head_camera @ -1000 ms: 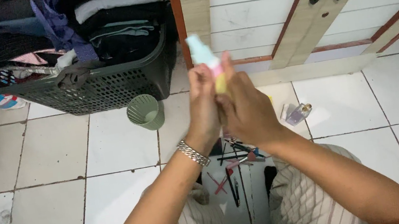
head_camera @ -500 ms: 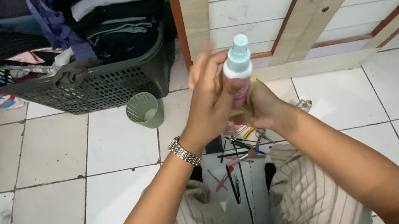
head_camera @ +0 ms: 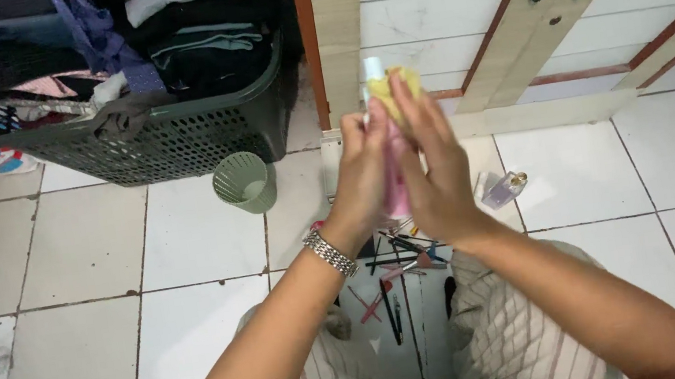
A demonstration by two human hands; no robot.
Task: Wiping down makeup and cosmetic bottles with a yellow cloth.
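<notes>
Above the green cup (head_camera: 246,184), the left hand (head_camera: 362,177) and right hand (head_camera: 433,171) pinch a pink bottle (head_camera: 394,174) and yellow cloth (head_camera: 394,87) between them.

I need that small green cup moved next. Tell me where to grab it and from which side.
Grip the small green cup around its side wall just under the rim, coming from above and the near side. It stands upright on the tile floor, mouth open, with the laundry basket close behind it.

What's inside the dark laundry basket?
The laundry basket holds piled clothes: dark, purple, white and teal pieces. What lies under the top layers is covered.
</notes>
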